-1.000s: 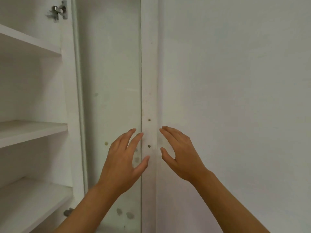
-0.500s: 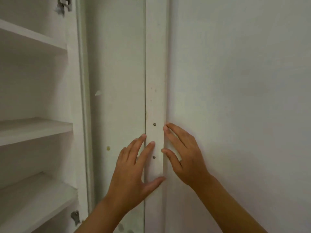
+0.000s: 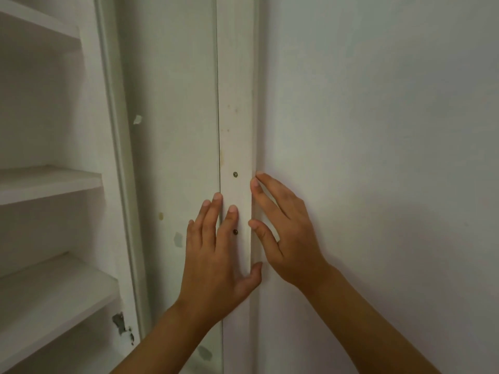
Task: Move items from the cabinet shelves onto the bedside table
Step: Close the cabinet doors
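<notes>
- While both hands lie on the narrow upright strip (image 3: 236,147) between two white panels, no item is being carried; the step in hand looks like opening up more of the cabinet, not moving anything yet.
- The left hand (image 3: 216,255) rests flat, fingers straight, across the strip and the seam with the left panel (image 3: 172,130); its thumb reaches to the strip's right edge. It grasps nothing.
- The right hand (image 3: 286,233) is also released, its fingers stretched so the tips touch the strip's right edge, where the right panel (image 3: 378,157) meets it. Whether those tips hook behind an edge cannot be told.
- The task's things are not in view: the shelves (image 3: 48,182) at the left, three of them seen in part, show bare white boards in the portion visible. The bedside surface is not in view either.
- The next move probably calls for finding a purchase on an edge, since no handle shows, only two small screws (image 3: 235,174) in the strip, and then pulling or sliding a panel to expose shelves that hold items.
- One risk, as a judgement: flat fingers on smooth paint may slip before the panel gives.
- No brand, label or writing can be read anywhere; there are only small chips and stains in the paint and a patch of damage (image 3: 122,327) low on the shelf frame.
</notes>
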